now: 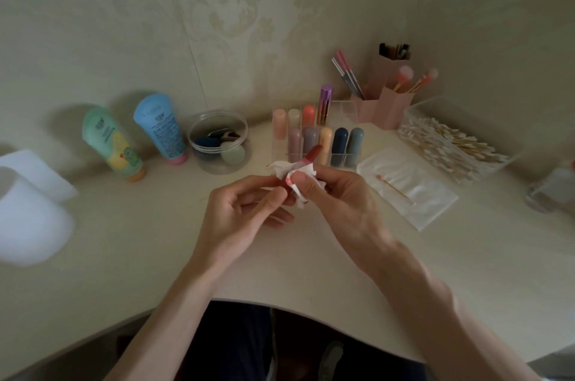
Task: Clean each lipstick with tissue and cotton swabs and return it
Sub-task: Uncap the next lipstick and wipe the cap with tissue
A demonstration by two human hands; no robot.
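Observation:
Over the middle of the desk both hands meet around one lipstick (312,154), whose reddish-brown bullet pokes up out of a crumpled white tissue (284,169). My left hand (245,209) pinches the lipstick's lower end, where a pink bit shows. My right hand (336,194) grips the tissue wrapped round the lipstick, thumb on top. Behind them a clear organizer (348,111) holds several capped lipsticks in pastel and dark colours. A used cotton swab (393,187) lies on a white tissue sheet (413,191) to the right.
A clear box of cotton swabs (451,144) stands at the right. Pink holders with brushes (385,100) are in the back corner. A round clear tub of sponges (219,144), a blue tube (160,128) and a green tube (112,144) stand left. A tissue roll (28,209) sits far left.

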